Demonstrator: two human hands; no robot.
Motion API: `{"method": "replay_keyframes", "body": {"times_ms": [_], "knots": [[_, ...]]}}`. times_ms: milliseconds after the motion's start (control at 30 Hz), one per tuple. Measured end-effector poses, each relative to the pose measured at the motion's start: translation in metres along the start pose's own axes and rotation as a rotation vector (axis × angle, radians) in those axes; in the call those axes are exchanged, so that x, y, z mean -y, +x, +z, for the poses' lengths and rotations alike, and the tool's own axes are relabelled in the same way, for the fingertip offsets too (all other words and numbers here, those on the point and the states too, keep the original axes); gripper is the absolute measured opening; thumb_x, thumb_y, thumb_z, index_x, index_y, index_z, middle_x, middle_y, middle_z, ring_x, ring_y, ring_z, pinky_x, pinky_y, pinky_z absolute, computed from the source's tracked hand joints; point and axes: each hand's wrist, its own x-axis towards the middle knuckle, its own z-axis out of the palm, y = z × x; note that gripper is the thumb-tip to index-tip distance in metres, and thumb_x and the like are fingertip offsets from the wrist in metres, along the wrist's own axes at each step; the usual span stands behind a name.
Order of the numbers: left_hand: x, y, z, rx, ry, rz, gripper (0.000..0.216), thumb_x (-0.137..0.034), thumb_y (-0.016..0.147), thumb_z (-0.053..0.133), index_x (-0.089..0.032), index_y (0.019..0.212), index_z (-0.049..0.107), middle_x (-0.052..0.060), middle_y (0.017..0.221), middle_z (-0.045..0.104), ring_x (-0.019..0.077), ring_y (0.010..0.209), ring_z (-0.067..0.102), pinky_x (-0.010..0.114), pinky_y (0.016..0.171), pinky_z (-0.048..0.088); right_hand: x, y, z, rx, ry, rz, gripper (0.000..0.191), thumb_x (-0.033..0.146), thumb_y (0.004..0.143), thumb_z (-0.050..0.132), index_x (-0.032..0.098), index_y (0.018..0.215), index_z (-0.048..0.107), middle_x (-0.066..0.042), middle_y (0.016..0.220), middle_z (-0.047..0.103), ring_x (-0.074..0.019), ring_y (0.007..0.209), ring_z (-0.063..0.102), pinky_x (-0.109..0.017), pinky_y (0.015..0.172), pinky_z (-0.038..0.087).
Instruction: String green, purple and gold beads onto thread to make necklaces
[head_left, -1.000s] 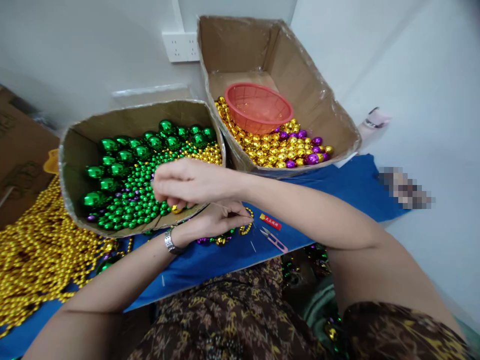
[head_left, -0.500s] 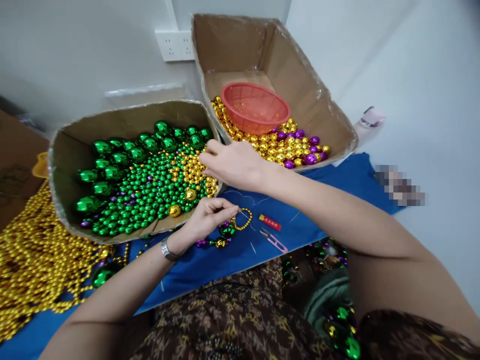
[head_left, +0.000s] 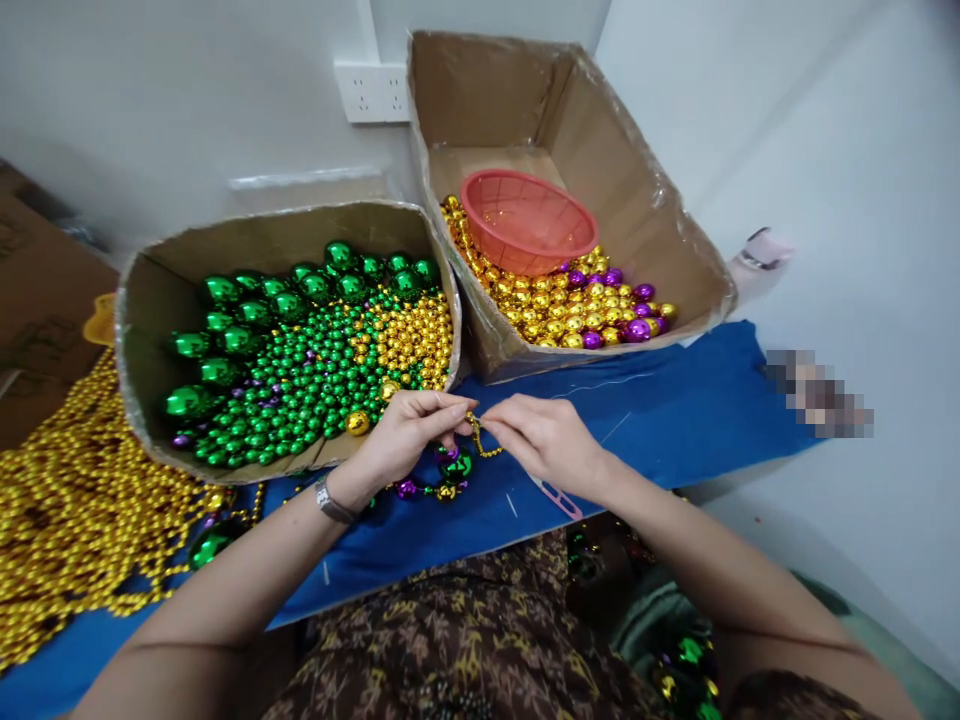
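My left hand [head_left: 405,430] is closed, its thumb and finger pinching a short strand of small gold beads [head_left: 489,453]. Close to its right, my right hand [head_left: 559,445] is also closed in a pinch at the strand's upper end; whatever lies between those fingertips is too small to make out. Below the left fingers hangs or lies a string of bigger beads, with a green ball [head_left: 459,464], a gold bead [head_left: 447,492] and a purple bead [head_left: 406,489]. Pink-handled thread snips [head_left: 561,500] lie partly under my right hand.
A left carton [head_left: 289,212] holds loose green, gold and purple beads. Behind it, a taller carton [head_left: 637,150] contains gold and purple beads and a red basket [head_left: 529,220]. Gold bead strands [head_left: 67,520] heap at the left. White thread [head_left: 600,385] lies on the blue cloth [head_left: 690,400].
My right hand has come down from over the left carton's gold beads to meet my left hand. The gold strand has shifted in the fingers, and the right hand now covers a red label.
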Motion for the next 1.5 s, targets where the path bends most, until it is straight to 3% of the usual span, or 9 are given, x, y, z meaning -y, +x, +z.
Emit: {"method": "replay_keyframes", "body": {"times_ms": [233,367,533,767,867,967,1100,1333,1500], "knots": [[0.005,-0.004,-0.006,0.032,-0.004,0.180,0.040,-0.027,0.080,0.072,-0.021,0.119,0.067,0.004,0.079,0.075,0.0063,0.053,0.057,0.018,0.054,0.049,-0.002,-0.005,0.008,0.075,0.209,0.006,0.022,0.029,0.097,0.049,0.016,0.090,0.065,-0.003,0.079,0.067,-0.0114,0.070,0.061,-0.023,0.065,0.046],[0.004,-0.006,-0.007,0.097,0.087,0.326,0.066,-0.027,0.085,0.067,-0.027,0.145,0.040,0.002,0.077,0.073,0.0082,0.052,0.058,0.020,0.051,0.050,-0.005,0.007,0.009,-0.009,0.422,0.235,0.023,0.032,0.098,0.045,0.018,0.102,0.062,-0.002,0.083,0.066,-0.0099,0.066,0.059,-0.023,0.062,0.046],[0.000,-0.006,-0.006,0.075,0.264,0.490,0.084,-0.024,0.090,0.061,-0.029,0.154,0.006,0.001,0.073,0.069,0.0092,0.050,0.057,0.020,0.048,0.050,-0.007,0.015,0.017,0.145,0.787,0.391,0.031,0.042,0.098,0.043,0.018,0.107,0.060,0.004,0.063,0.060,-0.0070,0.050,0.051,-0.019,0.050,0.041],[0.006,-0.002,-0.007,-0.112,0.812,1.006,0.076,-0.009,0.090,0.055,-0.022,0.153,0.015,0.001,0.082,0.070,0.0094,0.067,0.063,0.020,0.067,0.054,-0.016,0.011,0.042,0.376,1.252,0.599,0.037,0.049,0.089,0.054,0.017,0.109,0.054,-0.001,0.070,0.069,-0.0046,0.038,0.047,-0.016,0.038,0.033],[0.005,-0.002,-0.006,-0.126,0.911,1.118,0.078,-0.006,0.089,0.055,-0.021,0.153,0.014,0.000,0.080,0.069,0.0088,0.067,0.063,0.019,0.067,0.054,-0.017,0.010,0.042,0.382,1.200,0.580,0.034,0.050,0.088,0.055,0.017,0.097,0.054,-0.002,0.072,0.070,-0.0045,0.038,0.046,-0.017,0.039,0.034],[0.003,-0.004,-0.007,-0.151,0.971,1.110,0.077,-0.006,0.088,0.055,-0.020,0.153,0.016,0.001,0.080,0.069,0.0092,0.068,0.062,0.019,0.068,0.053,-0.015,0.011,0.026,0.221,0.782,0.424,0.025,0.041,0.093,0.050,0.018,0.087,0.056,-0.002,0.077,0.069,-0.0066,0.048,0.053,-0.020,0.049,0.042],[0.005,-0.007,-0.011,-0.154,0.894,0.850,0.074,-0.010,0.089,0.055,-0.018,0.152,0.017,0.000,0.078,0.069,0.0096,0.065,0.061,0.020,0.067,0.052,-0.010,0.010,0.008,-0.069,0.190,0.167,0.021,0.029,0.096,0.046,0.017,0.092,0.063,-0.005,0.086,0.069,-0.0153,0.080,0.065,-0.028,0.075,0.051],[0.008,-0.007,-0.012,-0.117,0.668,0.684,0.072,-0.015,0.091,0.055,-0.020,0.153,0.017,0.000,0.075,0.067,0.0101,0.062,0.058,0.021,0.061,0.050,-0.011,0.009,0.015,-0.296,0.315,0.146,0.019,0.025,0.095,0.050,0.020,0.105,0.066,-0.004,0.104,0.073,-0.0143,0.092,0.069,-0.029,0.084,0.054],[0.006,-0.009,-0.011,-0.079,0.616,0.687,0.073,-0.015,0.091,0.054,-0.023,0.153,0.016,0.000,0.076,0.066,0.0102,0.060,0.056,0.022,0.059,0.049,-0.019,0.014,0.022,-0.039,0.412,0.167,0.024,0.026,0.094,0.050,0.022,0.112,0.065,-0.005,0.108,0.070,-0.0146,0.087,0.067,-0.031,0.080,0.053]]}}
